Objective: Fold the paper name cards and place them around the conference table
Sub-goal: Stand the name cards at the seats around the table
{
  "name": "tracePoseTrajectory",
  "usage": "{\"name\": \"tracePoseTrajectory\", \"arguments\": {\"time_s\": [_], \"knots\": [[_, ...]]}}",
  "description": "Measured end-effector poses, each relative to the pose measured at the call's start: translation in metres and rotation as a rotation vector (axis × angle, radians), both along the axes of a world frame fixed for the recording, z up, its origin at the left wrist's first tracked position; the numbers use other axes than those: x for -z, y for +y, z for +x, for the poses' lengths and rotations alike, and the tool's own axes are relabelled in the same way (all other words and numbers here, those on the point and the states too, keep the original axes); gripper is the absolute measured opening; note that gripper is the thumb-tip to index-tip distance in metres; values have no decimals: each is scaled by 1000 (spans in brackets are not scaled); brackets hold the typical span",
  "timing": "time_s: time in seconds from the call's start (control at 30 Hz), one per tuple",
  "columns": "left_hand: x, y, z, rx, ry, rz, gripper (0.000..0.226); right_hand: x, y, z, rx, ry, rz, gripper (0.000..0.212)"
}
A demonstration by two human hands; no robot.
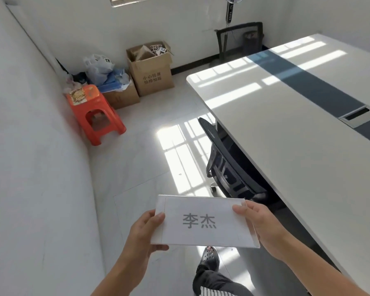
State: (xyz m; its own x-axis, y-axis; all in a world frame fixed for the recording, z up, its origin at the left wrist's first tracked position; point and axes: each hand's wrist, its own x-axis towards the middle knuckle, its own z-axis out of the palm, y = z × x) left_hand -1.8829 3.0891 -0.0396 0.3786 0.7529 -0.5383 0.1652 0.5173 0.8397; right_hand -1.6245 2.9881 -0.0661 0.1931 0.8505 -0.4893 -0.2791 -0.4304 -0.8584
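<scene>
Head view: name card (203,223) between both hands, left fingers (158,216) and right fingers (239,210) gripping opposite ends.

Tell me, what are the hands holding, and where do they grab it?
A name card: the left hand grips its left edge, the right hand its right edge.

Both hands, left hand (144,228) and right hand (260,223), hold name card (203,222) beside table (286,129).

White surface (286,129), bare but for window light; dark strip (314,86) runs lengthwise down its middle, cable hatch (356,115) set in it.
</scene>
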Motion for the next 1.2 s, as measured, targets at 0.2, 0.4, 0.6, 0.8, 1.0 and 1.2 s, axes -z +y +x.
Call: {"name": "tracePoseTrajectory", "arguments": {"time_s": [0.2, 0.4, 0.6, 0.8, 1.0, 1.2], "knots": [[-20, 115, 27, 11, 17, 53, 59, -17, 118, 36, -131, -17, -8, 40], [-24, 202, 66, 33, -35, 64, 55, -37, 204, 79, -185, -167, 1, 30], [-11, 312, 132, 249, -48, 83, 57, -38, 273, 121, -214, -409, -45, 29], [-26, 417, 226, 630, -110, 121, 54, -63, 326, 153, -103, -517, -160, 32], [-31, 445, 324, 1005, -198, 57, 41, -78, 307, 176, 148, -357, -259, 30], [-3, 433, 424, 1259, -106, 150, 36, -62, 271, 212, 384, -277, -361, 26]]}}
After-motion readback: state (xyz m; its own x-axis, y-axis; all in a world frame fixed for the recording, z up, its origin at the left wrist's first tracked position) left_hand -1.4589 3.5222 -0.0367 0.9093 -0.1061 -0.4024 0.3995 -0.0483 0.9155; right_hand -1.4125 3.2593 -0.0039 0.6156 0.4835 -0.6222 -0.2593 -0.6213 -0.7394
